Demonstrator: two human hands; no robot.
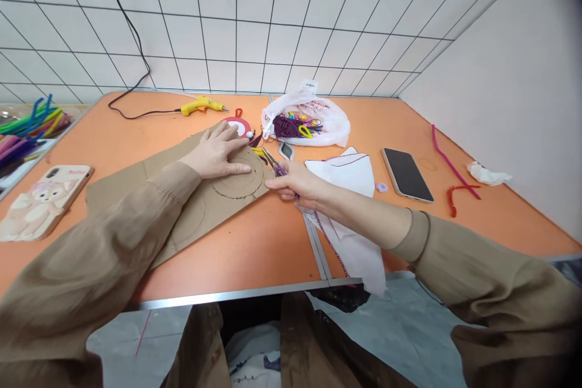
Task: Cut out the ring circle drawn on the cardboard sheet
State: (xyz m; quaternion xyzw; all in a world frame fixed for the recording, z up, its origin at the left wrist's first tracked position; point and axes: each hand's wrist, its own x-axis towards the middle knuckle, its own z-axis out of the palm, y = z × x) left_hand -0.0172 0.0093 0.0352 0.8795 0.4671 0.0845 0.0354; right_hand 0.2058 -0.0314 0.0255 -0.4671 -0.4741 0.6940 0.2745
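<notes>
My left hand (217, 153) lies flat, fingers spread, on a brown cardboard sheet (191, 206) with pencilled circles (239, 179) drawn on it. My right hand (297, 185) is closed at the sheet's right corner, fingers pinched around the handles of scissors (271, 160) whose blades point up and left. Under my right forearm lies a white cloth (352, 179) with red stitching.
On the orange table (254, 248): a yellow glue gun (202, 105) with a black cord, a white plastic bag (318, 121) of craft bits, a red-and-white round piece (240, 124), two phones (406, 174) (39, 200), red pipe cleaners (448, 167), and a tray of coloured pipe cleaners (27, 127) at left.
</notes>
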